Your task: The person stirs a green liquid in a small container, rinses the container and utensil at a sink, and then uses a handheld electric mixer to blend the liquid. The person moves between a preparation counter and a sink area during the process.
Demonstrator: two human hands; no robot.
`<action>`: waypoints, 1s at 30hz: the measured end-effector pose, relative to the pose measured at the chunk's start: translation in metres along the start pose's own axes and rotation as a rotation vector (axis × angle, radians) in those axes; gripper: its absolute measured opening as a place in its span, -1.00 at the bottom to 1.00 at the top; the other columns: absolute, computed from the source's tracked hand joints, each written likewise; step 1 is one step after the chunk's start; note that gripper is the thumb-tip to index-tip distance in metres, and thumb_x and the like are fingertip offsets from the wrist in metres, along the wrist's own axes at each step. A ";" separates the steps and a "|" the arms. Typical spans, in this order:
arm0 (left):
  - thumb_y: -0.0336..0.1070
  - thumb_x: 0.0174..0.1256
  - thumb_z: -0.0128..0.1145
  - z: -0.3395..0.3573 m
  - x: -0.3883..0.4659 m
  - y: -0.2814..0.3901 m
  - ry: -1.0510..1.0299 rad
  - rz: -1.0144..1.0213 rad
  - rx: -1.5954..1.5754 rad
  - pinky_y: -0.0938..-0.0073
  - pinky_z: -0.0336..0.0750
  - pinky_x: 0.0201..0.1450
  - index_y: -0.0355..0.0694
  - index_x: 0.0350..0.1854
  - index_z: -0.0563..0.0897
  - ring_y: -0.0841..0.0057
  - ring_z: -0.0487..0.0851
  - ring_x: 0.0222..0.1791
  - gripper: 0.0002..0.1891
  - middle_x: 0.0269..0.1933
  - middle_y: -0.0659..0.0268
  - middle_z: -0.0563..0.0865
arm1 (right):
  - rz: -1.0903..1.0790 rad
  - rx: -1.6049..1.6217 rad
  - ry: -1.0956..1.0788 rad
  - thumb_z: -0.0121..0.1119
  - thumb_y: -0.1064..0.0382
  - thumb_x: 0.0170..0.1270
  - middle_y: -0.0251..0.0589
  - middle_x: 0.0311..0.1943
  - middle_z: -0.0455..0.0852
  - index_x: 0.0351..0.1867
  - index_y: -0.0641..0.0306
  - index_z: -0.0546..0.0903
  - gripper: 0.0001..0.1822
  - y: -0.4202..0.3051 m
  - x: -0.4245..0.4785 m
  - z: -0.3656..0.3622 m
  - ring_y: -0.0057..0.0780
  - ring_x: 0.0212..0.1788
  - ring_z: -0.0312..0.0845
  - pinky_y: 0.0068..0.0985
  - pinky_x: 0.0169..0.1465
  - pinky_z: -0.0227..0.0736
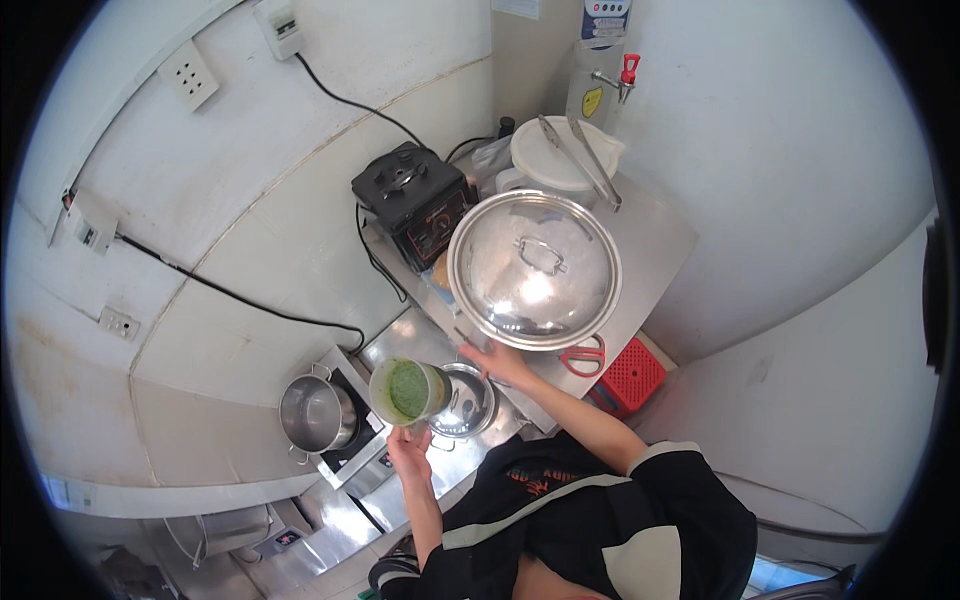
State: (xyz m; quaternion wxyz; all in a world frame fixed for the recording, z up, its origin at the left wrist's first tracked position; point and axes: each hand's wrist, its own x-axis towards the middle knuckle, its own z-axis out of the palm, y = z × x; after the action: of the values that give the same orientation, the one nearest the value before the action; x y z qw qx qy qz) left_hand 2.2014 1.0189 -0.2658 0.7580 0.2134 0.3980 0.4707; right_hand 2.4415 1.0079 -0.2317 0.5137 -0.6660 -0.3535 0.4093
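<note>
My left hand (410, 452) grips the handle of a translucent plastic measuring jug (382, 394). A green, finely blended mixture (408, 388) shows inside it. The jug is held above the steel counter, partly over a small lidded steel pot (471, 409). My right hand (501, 364) reaches to the edge of the steel table, just beside the rim of a large domed steel lid (536, 292). Its fingers look spread near a thin dark item, and whether they hold anything is unclear. Red-handled scissors (583, 355) lie right of that hand.
An open steel pot (317, 414) stands on an induction cooker (352, 461) at left. Behind the big lid are a black blender base (412, 202) and a white lidded tub (551, 154) with metal tongs (589, 169) on top. A red plastic basket (634, 377) sits below the table's right edge.
</note>
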 end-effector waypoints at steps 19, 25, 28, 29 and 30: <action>-0.08 0.18 -0.05 0.091 -0.040 -0.084 0.197 -0.015 0.015 0.41 0.55 -0.22 -0.10 -0.50 0.33 0.19 0.57 -0.17 -0.76 -0.34 0.38 0.50 | -0.323 -0.372 0.207 0.28 0.30 -0.22 -0.02 -0.45 0.64 -0.40 0.35 0.59 -0.73 0.031 -0.043 -0.232 -0.16 -0.36 0.59 -0.41 -0.29 0.44; -0.10 0.18 -0.05 0.110 -0.036 -0.100 0.158 0.013 -0.014 0.46 0.56 -0.26 -0.11 -0.45 0.34 0.17 0.57 -0.18 -0.78 -0.33 0.40 0.48 | -0.302 -0.413 0.339 0.17 0.41 -0.24 0.09 -0.62 0.57 -0.54 0.43 0.57 -0.85 0.046 -0.005 -0.292 -0.09 -0.54 0.55 -0.37 -0.45 0.40; -0.10 0.18 -0.04 0.113 -0.034 -0.107 0.141 0.051 -0.033 0.44 0.55 -0.24 -0.12 -0.39 0.36 0.19 0.57 -0.19 -0.79 -0.32 0.40 0.46 | -0.248 -0.364 0.360 0.10 0.44 -0.22 0.12 -0.66 0.54 -0.57 0.47 0.54 -0.87 0.061 0.002 -0.316 -0.29 -0.63 0.49 -0.40 -0.48 0.37; -0.10 0.18 -0.04 0.116 -0.033 -0.108 0.139 0.056 -0.038 0.44 0.55 -0.23 -0.13 -0.37 0.37 0.20 0.56 -0.19 -0.79 -0.31 0.40 0.45 | -0.232 -0.342 0.367 0.09 0.44 -0.20 0.08 -0.67 0.54 -0.58 0.48 0.54 -0.89 0.066 0.002 -0.327 -0.36 -0.62 0.47 -0.41 -0.48 0.36; -0.10 0.18 -0.04 0.118 -0.032 -0.109 0.141 0.063 -0.045 0.43 0.55 -0.23 -0.13 -0.34 0.38 0.21 0.56 -0.19 -0.79 -0.31 0.41 0.45 | -0.216 -0.322 0.370 0.07 0.44 -0.18 0.03 -0.69 0.55 -0.59 0.48 0.53 -0.90 0.072 0.003 -0.338 -0.43 -0.61 0.44 -0.42 -0.49 0.36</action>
State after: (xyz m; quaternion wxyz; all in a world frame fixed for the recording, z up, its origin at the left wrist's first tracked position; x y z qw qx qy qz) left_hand 2.3477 0.9462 -0.2589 0.7175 0.1748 0.4330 0.5169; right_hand 2.7538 0.8609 -0.2561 0.4979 -0.7609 -0.3833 0.1620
